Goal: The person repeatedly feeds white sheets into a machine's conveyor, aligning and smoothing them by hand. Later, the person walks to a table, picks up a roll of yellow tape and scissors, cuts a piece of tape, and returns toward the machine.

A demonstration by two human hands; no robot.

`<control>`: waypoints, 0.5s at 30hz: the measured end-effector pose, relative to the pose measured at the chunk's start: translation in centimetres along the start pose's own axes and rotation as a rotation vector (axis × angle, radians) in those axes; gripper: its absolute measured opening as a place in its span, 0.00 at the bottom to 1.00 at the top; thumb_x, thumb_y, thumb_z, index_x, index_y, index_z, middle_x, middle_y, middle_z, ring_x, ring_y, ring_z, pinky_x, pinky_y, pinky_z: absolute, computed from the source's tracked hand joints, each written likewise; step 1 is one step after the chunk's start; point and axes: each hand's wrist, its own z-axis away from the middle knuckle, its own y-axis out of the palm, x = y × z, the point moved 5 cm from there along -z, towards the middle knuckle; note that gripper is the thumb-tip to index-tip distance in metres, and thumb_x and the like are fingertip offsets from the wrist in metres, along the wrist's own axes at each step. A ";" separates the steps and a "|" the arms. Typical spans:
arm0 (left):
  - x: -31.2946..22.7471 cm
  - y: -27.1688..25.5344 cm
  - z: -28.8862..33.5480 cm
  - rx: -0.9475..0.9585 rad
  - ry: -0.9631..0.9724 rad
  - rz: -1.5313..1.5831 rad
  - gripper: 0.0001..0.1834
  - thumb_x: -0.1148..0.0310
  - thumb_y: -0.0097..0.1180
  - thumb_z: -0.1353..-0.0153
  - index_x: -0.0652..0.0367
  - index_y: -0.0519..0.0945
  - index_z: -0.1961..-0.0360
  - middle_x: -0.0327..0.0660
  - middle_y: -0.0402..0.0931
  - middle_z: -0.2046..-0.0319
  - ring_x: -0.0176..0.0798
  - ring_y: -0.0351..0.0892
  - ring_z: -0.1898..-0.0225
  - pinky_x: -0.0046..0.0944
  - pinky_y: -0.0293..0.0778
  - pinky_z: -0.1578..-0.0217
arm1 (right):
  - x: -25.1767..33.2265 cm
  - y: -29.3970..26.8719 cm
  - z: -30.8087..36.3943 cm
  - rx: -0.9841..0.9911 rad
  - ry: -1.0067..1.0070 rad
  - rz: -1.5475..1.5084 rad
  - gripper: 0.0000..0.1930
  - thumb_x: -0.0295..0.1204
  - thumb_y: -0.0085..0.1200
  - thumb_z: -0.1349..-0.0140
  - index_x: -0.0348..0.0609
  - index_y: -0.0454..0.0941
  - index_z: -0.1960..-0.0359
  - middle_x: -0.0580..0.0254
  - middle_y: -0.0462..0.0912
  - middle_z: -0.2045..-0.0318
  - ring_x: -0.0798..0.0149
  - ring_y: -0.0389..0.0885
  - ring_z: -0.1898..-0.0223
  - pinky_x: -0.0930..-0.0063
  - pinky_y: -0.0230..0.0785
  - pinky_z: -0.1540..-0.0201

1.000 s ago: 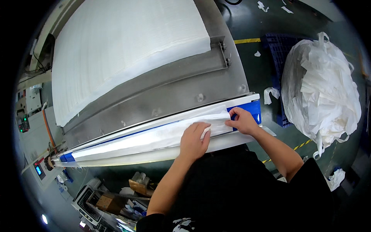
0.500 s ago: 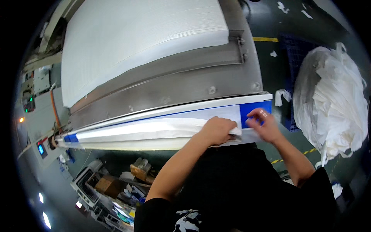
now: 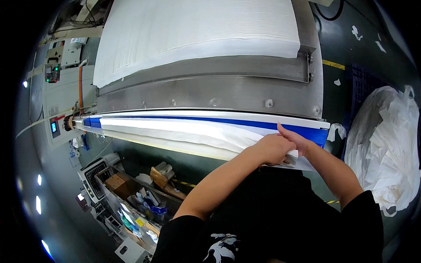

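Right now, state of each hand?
Left hand: closed on the bunched white sheet.
Right hand: at the left hand, thumb out; grip hidden, cannot tell.

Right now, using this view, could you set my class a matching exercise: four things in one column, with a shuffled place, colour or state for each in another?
Things
1. Long white strip
2. Bulging bag
3. Stack of white sheets
4. Small screen

Descriptions
A. On the grey metal bed
B. Glowing blue
C. Bunched at the left hand
D. At the picture's right side

Pairs: 1-C, 2-D, 3-A, 4-B
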 end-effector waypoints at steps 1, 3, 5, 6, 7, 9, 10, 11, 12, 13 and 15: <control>0.0 0.0 0.0 -0.010 0.008 -0.003 0.17 0.60 0.65 0.51 0.55 0.79 0.61 0.47 0.79 0.61 0.50 0.76 0.54 0.48 0.72 0.54 | -0.2 0.0 0.2 0.028 0.004 -0.060 0.35 0.62 0.36 0.36 0.40 0.74 0.49 0.58 0.80 0.54 0.66 0.78 0.52 0.73 0.70 0.49; -0.1 0.2 -0.2 -0.013 0.016 -0.012 0.17 0.60 0.65 0.51 0.55 0.78 0.61 0.47 0.79 0.61 0.50 0.76 0.54 0.48 0.72 0.54 | -0.3 -0.5 0.6 -0.053 -0.020 -0.027 0.36 0.63 0.36 0.37 0.40 0.74 0.50 0.59 0.81 0.56 0.65 0.79 0.52 0.72 0.71 0.51; -0.1 0.3 -0.6 0.007 0.004 -0.027 0.17 0.60 0.65 0.51 0.55 0.78 0.61 0.47 0.79 0.61 0.51 0.76 0.54 0.48 0.72 0.53 | -0.3 -0.4 0.7 -0.042 -0.025 -0.060 0.36 0.63 0.36 0.37 0.39 0.73 0.49 0.58 0.81 0.57 0.64 0.79 0.53 0.71 0.72 0.53; -0.2 0.3 -0.7 0.005 -0.001 -0.015 0.18 0.60 0.64 0.51 0.55 0.78 0.61 0.47 0.78 0.61 0.51 0.76 0.54 0.48 0.72 0.53 | -0.3 -0.2 0.7 0.009 -0.022 -0.099 0.36 0.63 0.35 0.36 0.39 0.72 0.48 0.57 0.81 0.56 0.64 0.80 0.54 0.70 0.73 0.54; -0.3 0.2 -0.9 0.013 -0.015 -0.007 0.18 0.61 0.64 0.51 0.55 0.78 0.60 0.47 0.78 0.60 0.51 0.76 0.54 0.48 0.72 0.53 | -0.5 -0.3 0.9 -0.028 -0.001 -0.132 0.36 0.62 0.35 0.36 0.38 0.71 0.47 0.56 0.80 0.55 0.64 0.80 0.55 0.70 0.74 0.55; -0.5 -0.6 -0.9 -0.043 -0.014 0.027 0.18 0.61 0.63 0.50 0.55 0.78 0.59 0.47 0.78 0.59 0.51 0.76 0.54 0.47 0.72 0.53 | -0.6 -0.7 1.5 -0.072 -0.075 -0.148 0.37 0.62 0.34 0.35 0.37 0.71 0.47 0.56 0.80 0.55 0.64 0.79 0.54 0.69 0.73 0.52; -0.5 -1.4 -0.6 -0.107 0.006 0.056 0.18 0.61 0.63 0.49 0.55 0.78 0.57 0.47 0.79 0.59 0.50 0.76 0.53 0.47 0.72 0.52 | -0.6 -0.9 1.9 -0.061 -0.120 -0.167 0.37 0.61 0.34 0.35 0.37 0.70 0.46 0.57 0.80 0.55 0.64 0.79 0.53 0.68 0.72 0.51; -0.6 -2.4 -0.2 -0.180 0.050 0.086 0.18 0.61 0.62 0.48 0.55 0.78 0.56 0.47 0.79 0.59 0.50 0.76 0.53 0.46 0.72 0.52 | -0.9 -1.7 2.5 -0.159 -0.120 -0.139 0.37 0.61 0.33 0.35 0.37 0.70 0.46 0.56 0.79 0.54 0.64 0.79 0.53 0.68 0.71 0.50; -0.2 -4.2 0.7 -0.414 0.034 0.113 0.18 0.61 0.61 0.46 0.55 0.79 0.55 0.46 0.79 0.58 0.49 0.77 0.53 0.45 0.71 0.50 | -0.9 -2.2 2.9 -0.174 -0.138 -0.127 0.37 0.61 0.33 0.34 0.36 0.70 0.46 0.55 0.79 0.53 0.64 0.79 0.52 0.68 0.71 0.48; 0.4 -5.7 2.0 -0.606 -0.023 0.134 0.17 0.62 0.60 0.44 0.55 0.79 0.54 0.46 0.79 0.57 0.48 0.77 0.52 0.44 0.70 0.49 | -1.1 -2.7 3.3 -0.171 -0.151 -0.121 0.36 0.61 0.33 0.34 0.36 0.69 0.45 0.54 0.79 0.53 0.64 0.78 0.51 0.67 0.70 0.47; 2.1 -8.2 5.2 -0.778 -0.127 0.130 0.15 0.64 0.58 0.41 0.57 0.79 0.54 0.44 0.79 0.57 0.43 0.78 0.53 0.41 0.71 0.49 | -1.1 -4.6 5.3 -0.318 -0.203 -0.104 0.35 0.59 0.32 0.33 0.35 0.71 0.47 0.53 0.78 0.52 0.61 0.78 0.50 0.65 0.69 0.45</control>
